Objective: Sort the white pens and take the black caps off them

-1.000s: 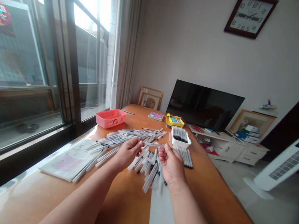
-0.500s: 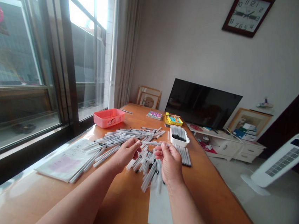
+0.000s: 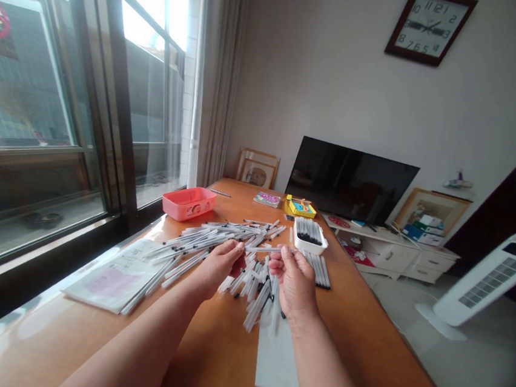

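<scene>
Between my two hands a slim whitish pen (image 3: 262, 249) lies nearly level above the table. My right hand (image 3: 294, 276) is closed, pinching its right end between thumb and fingers. At its left end, my left hand (image 3: 222, 266) is closed in a pinch too; the fingertips hide that end. Below and between the hands is a loose heap of pens (image 3: 255, 296) with pale barrels and black ends. A wider pile of similar pens (image 3: 208, 237) spreads behind my left hand. Just beyond my right hand, a white box (image 3: 311, 246) holds upright pens, with a row of pens (image 3: 321, 271) beside it.
A pink basket (image 3: 188, 204) stands at the left table edge. Papers (image 3: 113, 277) lie at left, and a white sheet (image 3: 275, 365) lies near my right forearm. Farther back are a colourful booklet (image 3: 267, 199) and a yellow box (image 3: 301, 207). A tower fan (image 3: 481, 288) stands right of the table.
Both hands have shifted very slightly right in the picture, along with a small camera movement. The pen stays between them, and the piles look the same.
</scene>
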Demonstrator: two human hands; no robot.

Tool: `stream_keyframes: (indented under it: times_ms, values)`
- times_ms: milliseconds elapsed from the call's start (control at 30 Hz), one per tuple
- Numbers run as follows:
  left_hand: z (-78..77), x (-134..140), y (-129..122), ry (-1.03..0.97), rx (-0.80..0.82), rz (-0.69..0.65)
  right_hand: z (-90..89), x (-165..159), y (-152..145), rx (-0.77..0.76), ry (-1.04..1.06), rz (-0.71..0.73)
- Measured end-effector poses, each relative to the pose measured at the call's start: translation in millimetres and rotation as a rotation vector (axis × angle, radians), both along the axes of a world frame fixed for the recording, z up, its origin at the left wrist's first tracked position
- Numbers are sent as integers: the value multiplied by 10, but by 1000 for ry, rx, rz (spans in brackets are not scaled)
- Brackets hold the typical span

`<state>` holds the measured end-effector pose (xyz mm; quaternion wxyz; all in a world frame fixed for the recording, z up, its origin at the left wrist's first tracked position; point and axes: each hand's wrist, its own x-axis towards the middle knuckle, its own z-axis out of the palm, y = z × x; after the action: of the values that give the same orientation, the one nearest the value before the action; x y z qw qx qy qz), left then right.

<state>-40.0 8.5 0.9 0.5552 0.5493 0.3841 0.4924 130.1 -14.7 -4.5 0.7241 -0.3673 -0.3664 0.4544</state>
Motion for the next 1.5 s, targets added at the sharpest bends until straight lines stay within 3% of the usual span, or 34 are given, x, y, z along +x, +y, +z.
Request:
stream_keyframes:
  times_ms: [233, 400, 567, 767, 900, 1033, 1167, 1400, 1500]
  values:
    - [-11, -20, 12, 112, -34, 35, 14, -18, -20, 2, -32, 26]
    - [-23, -15, 14, -16, -34, 25, -5, -9, 0, 3, -34, -7]
    - [-36, -22, 29, 82, -18, 42, 2, -13, -6, 6, -41, 9]
    - [-52, -42, 44, -41, -64, 9, -24, 5, 10, -6, -33, -18]
    - [-55, -41, 39, 39, -9, 12, -33, 0, 10, -9, -40, 0]
    - [-71, -44, 54, 31, -82, 51, -29, 3, 5, -7, -39, -3]
    - [-93, -44, 67, -68, -78, -30, -33, 23, 12, -14, -26, -32]
    - [-126, -44, 84, 76, -35, 25, -23, 29, 7, -21, -17, -18]
    - [-138, -49, 92, 31, -66, 29, -6, 27, -1, -32, -2, -28]
